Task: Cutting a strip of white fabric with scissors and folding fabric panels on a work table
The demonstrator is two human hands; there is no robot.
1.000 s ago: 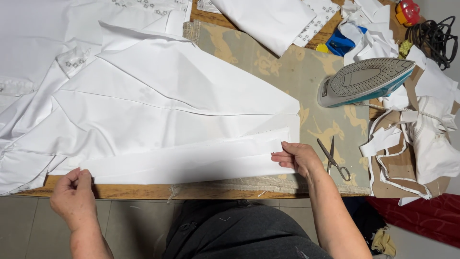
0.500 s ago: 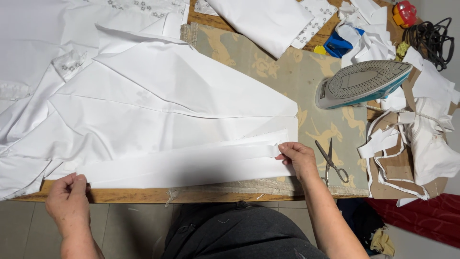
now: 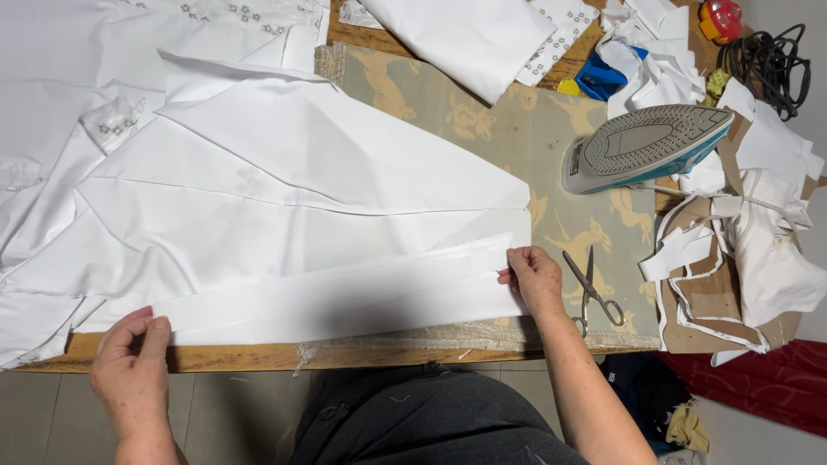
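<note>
white fabric panel (image 3: 284, 198) is lying across the table, its folded band (image 3: 336, 297) running along the near edge | left hand (image 3: 131, 366) is pinching the band's left end | right hand (image 3: 536, 277) is pinching its right end | uneven tension risks skewing the fold | scissors (image 3: 592, 288) just right risk snagging

- 1 view only, from a head-worn camera; no second view to overlap with.
- Looks steeply down over the near edge of the bench (image 3: 241, 355); wearer's lap shows at bottom centre.
- Close range: white fabric (image 3: 327, 198) fills the left and middle of the frame.
- Far side of the bench runs off the top edge.
- Iron (image 3: 642, 146) at upper right, floor visible at the bottom corners.
</note>
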